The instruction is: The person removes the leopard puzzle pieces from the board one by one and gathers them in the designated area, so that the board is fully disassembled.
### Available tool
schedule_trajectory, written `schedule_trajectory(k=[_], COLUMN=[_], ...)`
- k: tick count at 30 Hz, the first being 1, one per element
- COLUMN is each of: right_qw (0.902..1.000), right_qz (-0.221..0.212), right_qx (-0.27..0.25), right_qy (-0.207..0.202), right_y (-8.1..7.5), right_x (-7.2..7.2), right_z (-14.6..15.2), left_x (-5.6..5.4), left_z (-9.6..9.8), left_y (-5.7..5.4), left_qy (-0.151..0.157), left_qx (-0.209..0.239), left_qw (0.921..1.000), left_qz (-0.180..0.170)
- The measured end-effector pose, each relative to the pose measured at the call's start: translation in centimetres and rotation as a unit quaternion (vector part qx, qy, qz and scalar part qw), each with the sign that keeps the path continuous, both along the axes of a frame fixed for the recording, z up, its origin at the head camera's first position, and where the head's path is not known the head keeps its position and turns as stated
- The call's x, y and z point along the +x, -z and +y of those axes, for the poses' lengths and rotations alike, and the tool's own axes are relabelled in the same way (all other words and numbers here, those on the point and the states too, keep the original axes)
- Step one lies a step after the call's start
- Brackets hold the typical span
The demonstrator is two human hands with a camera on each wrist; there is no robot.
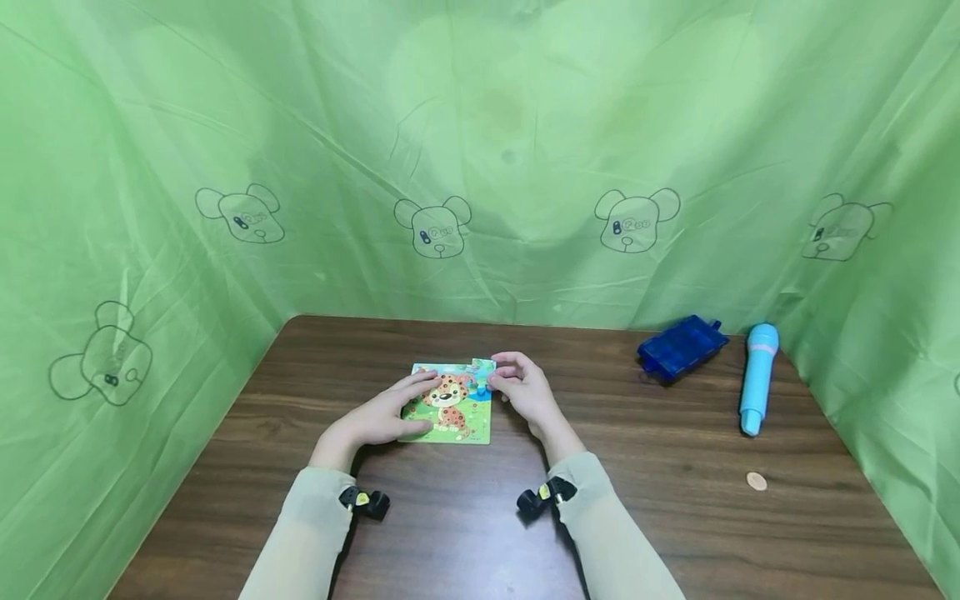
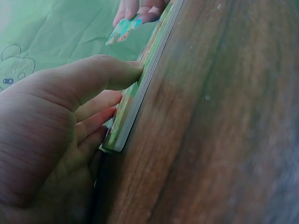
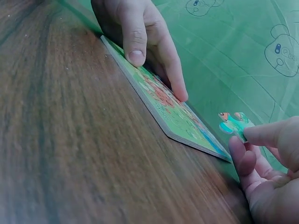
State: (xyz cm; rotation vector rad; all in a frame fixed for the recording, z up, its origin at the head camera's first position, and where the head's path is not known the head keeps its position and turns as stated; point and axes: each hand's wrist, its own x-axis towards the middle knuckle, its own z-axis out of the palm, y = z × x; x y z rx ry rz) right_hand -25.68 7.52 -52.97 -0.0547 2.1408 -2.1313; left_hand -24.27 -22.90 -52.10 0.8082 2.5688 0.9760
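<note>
A square jigsaw puzzle [image 1: 459,423] with a spotted cartoon animal on a green and blue background lies flat on the table. My left hand [image 1: 381,415] rests over its left side, fingers extended; in the right wrist view, thumb and index finger press on its top face. Between thumb and fingertips, my right hand [image 1: 527,392] pinches a small puzzle piece [image 3: 236,125] in turquoise and orange. That piece is raised above the board at its upper right corner, as the left wrist view also shows. Part of the board's left edge is hidden under the left hand.
Toward the back right of the brown wooden table [image 1: 637,508] lie a dark blue translucent case [image 1: 682,347] and a light blue toy microphone [image 1: 759,379]. A small pale round disc [image 1: 757,481] is nearer the front. Green curtains [image 1: 510,167] surround the table's back and sides.
</note>
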Motion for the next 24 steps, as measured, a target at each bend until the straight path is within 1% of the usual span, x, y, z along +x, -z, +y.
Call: schedule_trajectory(k=[4,7,11,14,20,24], right_qw=[0.9997,0.9991,0.9981,0.9979,0.9985,0.9979], right_qz=[-0.002,0.001,-0.001,-0.002,0.010,0.010], right_qx=[-0.003,0.000,0.007,0.008,0.011,0.035], right_qy=[-0.023,-0.043,-0.062,-0.064,-0.053,-0.055], right_y=[-0.1,-0.2,-0.7,-1.3,-1.9,-1.9], right_x=[0.3,0.5,0.8,1.1,1.4,1.7], right_z=[0.9,1.9,3.4,4.9,8.8,11.1], left_x=[0.0,0.1,0.1,0.0,-0.1,0.1], left_z=[0.0,-0.1,-0.2,-0.2,-0.2,-0.2], left_y=[0.1,0.0,-0.1,-0.1,0.0,-0.1], left_qy=[0.001,0.000,-0.003,0.001,0.003,-0.001], left_qx=[0.003,0.005,0.007,0.007,0.007,0.006], left_qw=[1.0000,1.0000,1.0000,1.0000,1.0000,1.0000], left_qz=[0.004,0.000,-0.002,0.002,0.006,0.004])
